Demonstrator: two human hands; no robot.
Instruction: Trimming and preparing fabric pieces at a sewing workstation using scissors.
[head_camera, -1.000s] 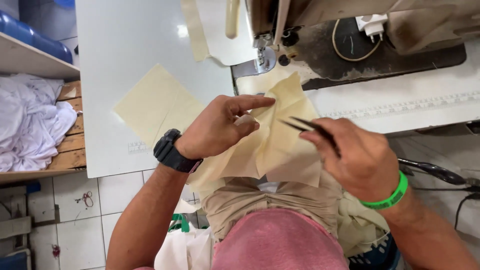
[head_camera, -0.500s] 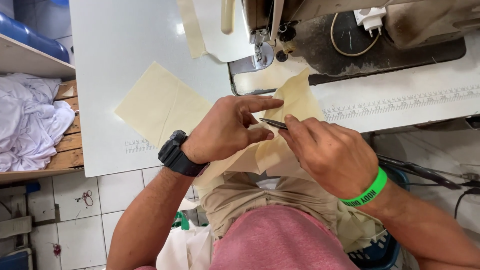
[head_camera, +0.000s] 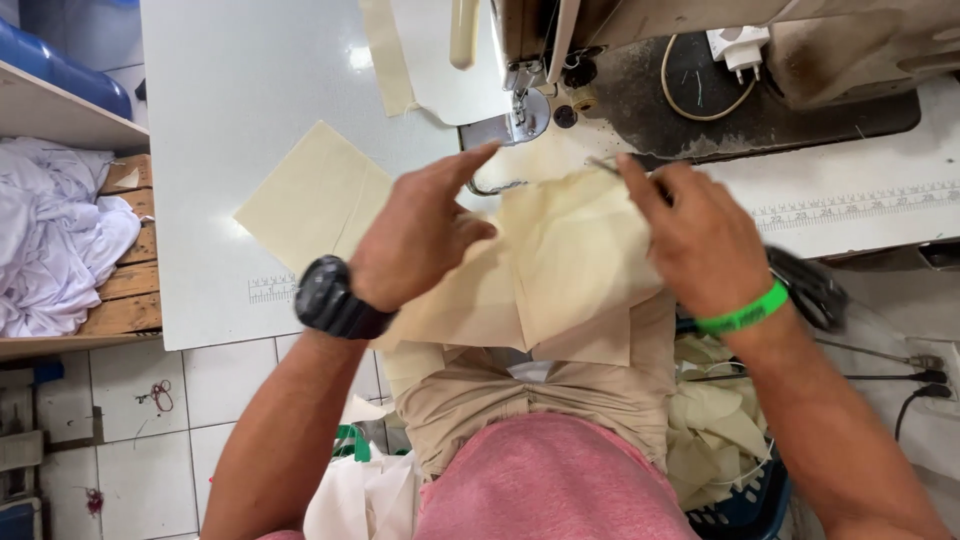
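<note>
The cream fabric (head_camera: 560, 270) lies just before the sewing machine's presser foot (head_camera: 520, 120). The left hand (head_camera: 420, 235) presses it flat, fingers spread, forefinger toward the foot. The right hand (head_camera: 700, 240) pinches a thin tool (head_camera: 605, 165) at the fabric's far edge. Edges are best kept aligned, fingertips clear of the needle.

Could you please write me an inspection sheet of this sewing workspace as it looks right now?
Surface: pale sewing table, ruler strip along its near edge.
Job's things: cream fabric piece lies under both hands, in front of the sewing machine; a thin metal tool sits at the right fingertips.
Clutter: flat cream panel and a cream strip on the table.
Grippers: left hand flat on the fabric, forefinger out; right hand pinches the tool.
Cables: looped cord on the machine bed; black leads at right.
Surroundings: white cloth heap on a wooden shelf; basket of offcuts.
</note>
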